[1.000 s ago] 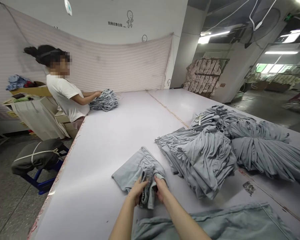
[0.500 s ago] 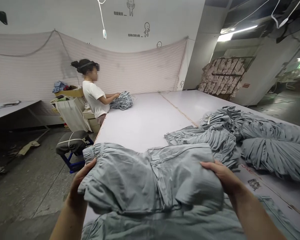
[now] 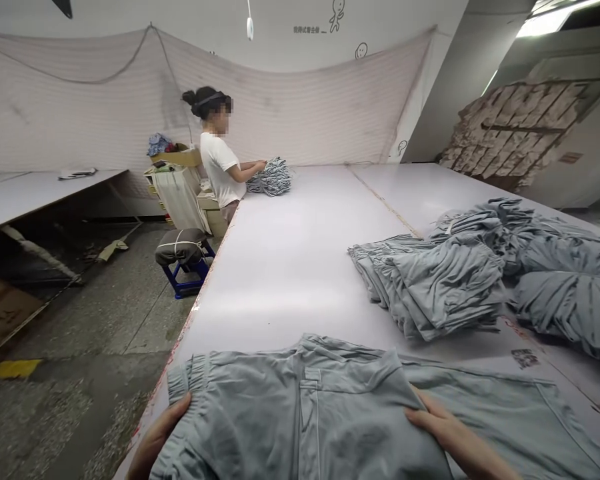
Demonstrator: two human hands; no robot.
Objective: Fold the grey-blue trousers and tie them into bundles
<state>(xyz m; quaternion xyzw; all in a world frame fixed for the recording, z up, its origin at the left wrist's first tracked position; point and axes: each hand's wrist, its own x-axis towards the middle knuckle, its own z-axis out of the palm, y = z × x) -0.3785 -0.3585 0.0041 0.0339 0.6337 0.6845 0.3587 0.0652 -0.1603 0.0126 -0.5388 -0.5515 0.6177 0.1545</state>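
Observation:
A grey-blue pair of trousers (image 3: 260, 407) with a gathered elastic edge lies sideways across the bottom of the view. My left hand (image 3: 163, 433) is closed on its elastic edge, thumb on top and the other fingers hidden underneath. At the opposite side my right hand (image 3: 437, 423) pinches the cloth between thumb and fingers. More cloth of the same colour (image 3: 510, 393) lies flat on the table beneath and to the right. Beyond my right hand sits a stack of folded garments (image 3: 430, 280).
Tied bundles of grey-blue garments (image 3: 575, 307) lie at the right of the white table (image 3: 290, 267). A co-worker (image 3: 220, 167) at the far left edge handles a garment bundle (image 3: 273, 179). A padded blue stool (image 3: 183, 263) stands on the floor at left.
Both hands have lowered the trousers toward the table, and the garment lies flatter. The view has shifted, showing more floor at left. The co-worker stays by the bundle.

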